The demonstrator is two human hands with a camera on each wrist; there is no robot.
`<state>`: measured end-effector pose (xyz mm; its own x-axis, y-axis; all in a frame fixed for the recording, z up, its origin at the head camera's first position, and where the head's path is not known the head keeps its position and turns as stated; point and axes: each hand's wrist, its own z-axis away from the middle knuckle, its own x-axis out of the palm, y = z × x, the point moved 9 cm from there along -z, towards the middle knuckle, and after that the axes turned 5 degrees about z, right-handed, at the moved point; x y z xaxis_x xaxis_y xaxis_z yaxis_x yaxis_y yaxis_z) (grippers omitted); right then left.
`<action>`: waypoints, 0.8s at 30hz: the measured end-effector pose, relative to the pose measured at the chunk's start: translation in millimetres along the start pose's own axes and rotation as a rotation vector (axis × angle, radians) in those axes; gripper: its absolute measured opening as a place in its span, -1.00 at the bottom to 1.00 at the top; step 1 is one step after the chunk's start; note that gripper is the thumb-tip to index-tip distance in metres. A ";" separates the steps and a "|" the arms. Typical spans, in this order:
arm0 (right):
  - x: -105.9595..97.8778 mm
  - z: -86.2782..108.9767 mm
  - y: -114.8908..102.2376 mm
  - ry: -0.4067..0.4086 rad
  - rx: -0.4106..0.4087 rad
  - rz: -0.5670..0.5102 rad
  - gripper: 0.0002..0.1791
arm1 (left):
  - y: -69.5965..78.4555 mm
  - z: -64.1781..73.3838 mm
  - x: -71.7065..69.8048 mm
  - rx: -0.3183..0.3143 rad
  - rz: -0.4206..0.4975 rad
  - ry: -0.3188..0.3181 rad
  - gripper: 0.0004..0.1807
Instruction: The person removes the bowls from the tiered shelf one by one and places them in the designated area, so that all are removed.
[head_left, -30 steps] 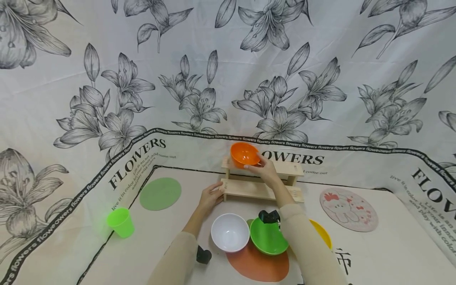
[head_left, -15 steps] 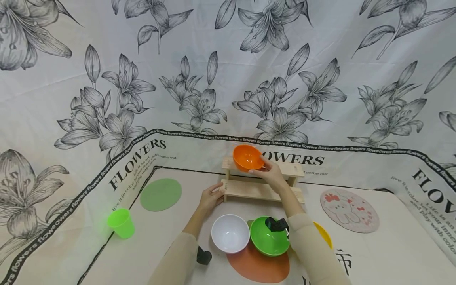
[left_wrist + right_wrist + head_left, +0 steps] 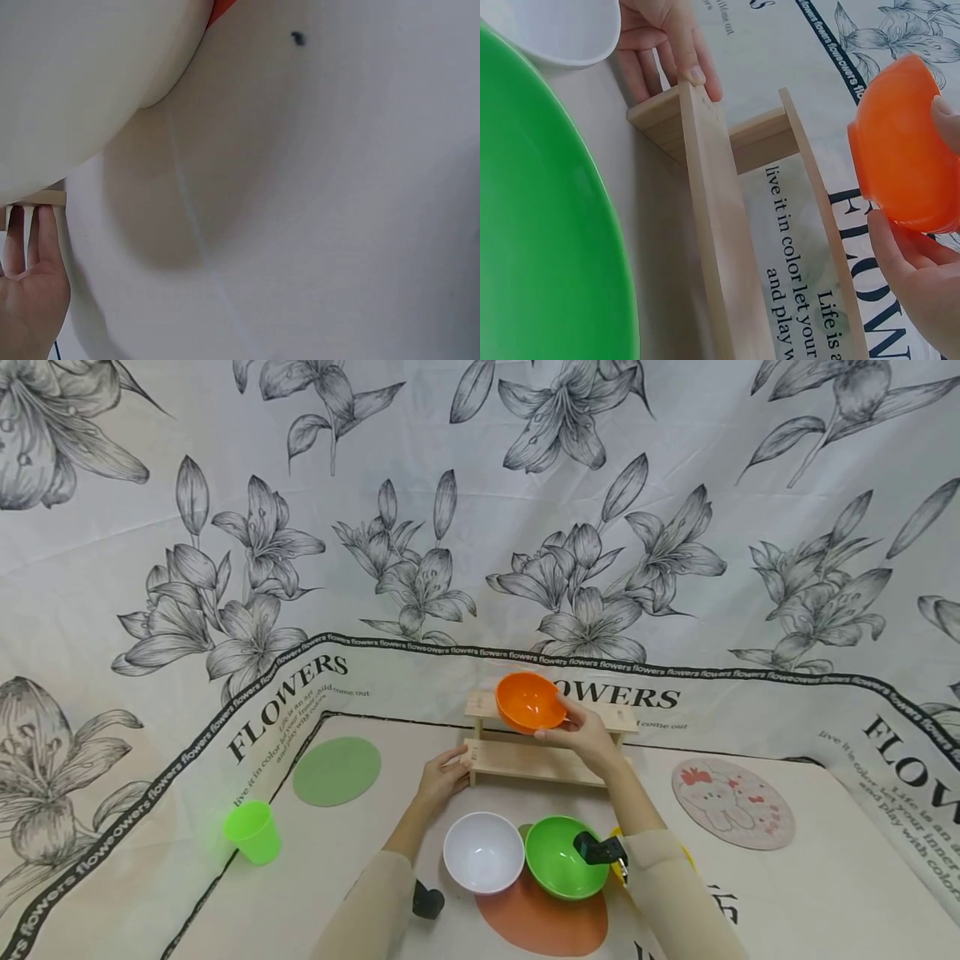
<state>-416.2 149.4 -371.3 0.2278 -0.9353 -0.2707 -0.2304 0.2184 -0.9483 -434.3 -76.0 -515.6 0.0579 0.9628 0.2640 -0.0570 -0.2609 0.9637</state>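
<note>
My right hand (image 3: 588, 737) holds an orange bowl (image 3: 527, 700) by its right side, thumb against the wall. The bowl is tilted, its inside facing me, above the top tier of a two-tier wooden shelf (image 3: 536, 762). In the right wrist view the orange bowl (image 3: 907, 150) is apart from the shelf's upper board (image 3: 821, 202). My left hand (image 3: 442, 777) grips the left end of the shelf's lower board. The right wrist view shows that thumb (image 3: 696, 75) on the board's edge. A white bowl (image 3: 483, 853) and a green bowl (image 3: 553, 872) stand side by side in front.
A yellow bowl (image 3: 619, 870) is partly hidden behind the right sleeve. A bright green cup (image 3: 253, 832) stands at the left. Round mats lie about: green (image 3: 337, 771), orange (image 3: 547, 927) and pink with a cartoon (image 3: 733, 803). Flower-printed cloth (image 3: 420, 693) hangs behind the shelf.
My right hand has carried the orange bowl slightly to the right and down, toward me. The left hand keeps its place on the shelf.
</note>
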 end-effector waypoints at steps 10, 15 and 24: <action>-4.8 16.7 -1.4 -0.033 -0.017 -0.002 -0.04 | 1.2 1.0 0.0 0.001 0.001 -0.002 -0.51; -11.7 30.3 -2.4 -0.022 -0.019 0.005 -0.06 | 1.2 1.9 0.7 -0.004 0.005 -0.003 -0.51; -23.7 54.2 -2.1 -0.020 -0.027 0.049 -0.05 | -1.3 0.4 -0.3 -0.019 0.026 0.013 -0.52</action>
<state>-369.8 186.2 -371.9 0.2341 -0.9181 -0.3199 -0.2666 0.2558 -0.9292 -433.8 -76.0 -517.0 0.0428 0.9567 0.2879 -0.0772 -0.2842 0.9557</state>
